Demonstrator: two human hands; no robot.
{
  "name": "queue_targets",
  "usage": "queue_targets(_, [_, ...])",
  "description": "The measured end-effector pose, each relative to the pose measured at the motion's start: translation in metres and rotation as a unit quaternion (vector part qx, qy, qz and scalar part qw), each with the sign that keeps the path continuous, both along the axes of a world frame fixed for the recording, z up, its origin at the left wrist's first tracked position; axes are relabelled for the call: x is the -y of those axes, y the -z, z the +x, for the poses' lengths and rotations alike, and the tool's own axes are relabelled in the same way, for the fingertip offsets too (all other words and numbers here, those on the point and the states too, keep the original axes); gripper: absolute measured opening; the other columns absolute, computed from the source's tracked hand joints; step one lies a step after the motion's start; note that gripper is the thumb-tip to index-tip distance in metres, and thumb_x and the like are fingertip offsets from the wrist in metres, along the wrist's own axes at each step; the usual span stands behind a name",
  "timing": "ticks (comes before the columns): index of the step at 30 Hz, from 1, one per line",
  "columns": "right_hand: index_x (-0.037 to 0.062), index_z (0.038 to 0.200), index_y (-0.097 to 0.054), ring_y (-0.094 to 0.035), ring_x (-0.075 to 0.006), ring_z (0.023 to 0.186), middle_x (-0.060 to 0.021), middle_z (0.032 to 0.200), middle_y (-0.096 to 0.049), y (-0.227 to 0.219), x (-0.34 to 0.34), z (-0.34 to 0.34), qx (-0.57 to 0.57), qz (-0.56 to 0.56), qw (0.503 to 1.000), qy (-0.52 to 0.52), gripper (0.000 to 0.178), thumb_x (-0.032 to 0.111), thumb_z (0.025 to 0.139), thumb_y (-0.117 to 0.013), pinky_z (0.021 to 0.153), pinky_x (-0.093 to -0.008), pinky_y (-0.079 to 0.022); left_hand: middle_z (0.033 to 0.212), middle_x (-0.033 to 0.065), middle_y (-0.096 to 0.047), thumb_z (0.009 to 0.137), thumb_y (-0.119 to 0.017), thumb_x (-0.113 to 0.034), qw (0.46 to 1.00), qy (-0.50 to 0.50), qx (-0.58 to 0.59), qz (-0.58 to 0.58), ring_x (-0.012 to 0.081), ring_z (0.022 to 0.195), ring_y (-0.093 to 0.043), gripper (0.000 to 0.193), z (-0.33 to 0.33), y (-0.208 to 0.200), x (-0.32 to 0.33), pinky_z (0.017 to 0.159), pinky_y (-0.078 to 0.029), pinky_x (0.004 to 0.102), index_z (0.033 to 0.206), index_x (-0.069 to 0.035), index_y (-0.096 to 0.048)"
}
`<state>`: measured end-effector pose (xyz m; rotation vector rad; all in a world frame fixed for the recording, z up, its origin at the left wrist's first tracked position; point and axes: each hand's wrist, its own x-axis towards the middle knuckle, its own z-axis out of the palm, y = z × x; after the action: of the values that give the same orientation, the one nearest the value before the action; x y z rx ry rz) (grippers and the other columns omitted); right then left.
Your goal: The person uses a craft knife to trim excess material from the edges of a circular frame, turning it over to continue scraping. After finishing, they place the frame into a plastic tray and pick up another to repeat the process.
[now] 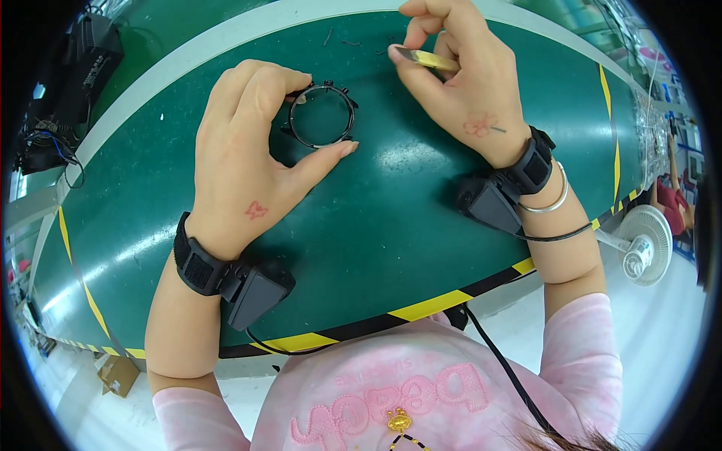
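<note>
My left hand [241, 135] grips a black round watch case [292, 120] at its left side, between the thumb at the bottom and fingers at the top. The case is an open ring with lugs and small side buttons, and green table surface shows through its middle. To the right and farther off, my right hand [474, 75] is closed on a short blade-like tool [432, 59], yellowish with a dark slanted tip that points left. Part of this tool is hidden by the fingers. The tool and the watch case are apart.
Several thin dark scraps [350, 43] lie on the green table [376, 218] beyond the watch case. Yellow-black tape [429, 306] marks the near edge. Black equipment [86, 64] with cables stands at the far left, and a white fan [643, 244] at the right.
</note>
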<state>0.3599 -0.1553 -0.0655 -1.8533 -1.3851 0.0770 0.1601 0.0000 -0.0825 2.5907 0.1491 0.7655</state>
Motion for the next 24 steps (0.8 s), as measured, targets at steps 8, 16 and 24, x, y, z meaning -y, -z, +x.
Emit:
queue_targets(8, [0.0051, 0.097, -0.069, -0.062, -0.0206, 0.076, -0.0075, 0.095, -0.065, 0.012, -0.001, -0.008, -0.054, 0.097, 0.981, -0.159, 0.011, 0.001, 0.092, -0.078, 0.066, -0.0256, -0.052, 0.117, 0.0129, -0.068, 0.070, -0.095, -0.012, 1.000, 0.005, -0.024, -0.011, 0.0303, 0.109, -0.065, 0.059, 0.002, -0.001, 0.002, 0.095, -0.054, 0.0384, 0.121, -0.003, -0.067])
queue_targets(16, [0.0069, 0.103, -0.076, -0.070, -0.0230, 0.088, -0.0090, 0.106, -0.069, 0.017, -0.003, -0.013, 0.045, 0.073, 0.969, -0.232, 0.018, 0.001, 0.087, -0.080, 0.070, -0.0315, -0.058, 0.130, 0.0121, -0.063, 0.070, -0.096, -0.016, 0.998, 0.021, -0.044, -0.029, 0.0320, 0.120, -0.062, 0.064, 0.000, 0.002, -0.001, 0.101, -0.052, 0.0404, 0.126, -0.007, -0.068])
queue_targets(24, [0.0093, 0.100, -0.078, -0.070, -0.0222, 0.079, -0.0043, 0.101, -0.071, 0.019, 0.000, -0.015, 0.069, 0.042, 0.966, -0.244, 0.014, 0.005, 0.087, -0.081, 0.066, -0.0317, -0.057, 0.133, 0.0115, -0.062, 0.071, -0.096, -0.020, 0.997, 0.028, -0.073, -0.022, 0.0330, 0.131, -0.059, 0.062, 0.000, 0.000, -0.003, 0.106, -0.051, 0.0420, 0.126, -0.007, -0.071])
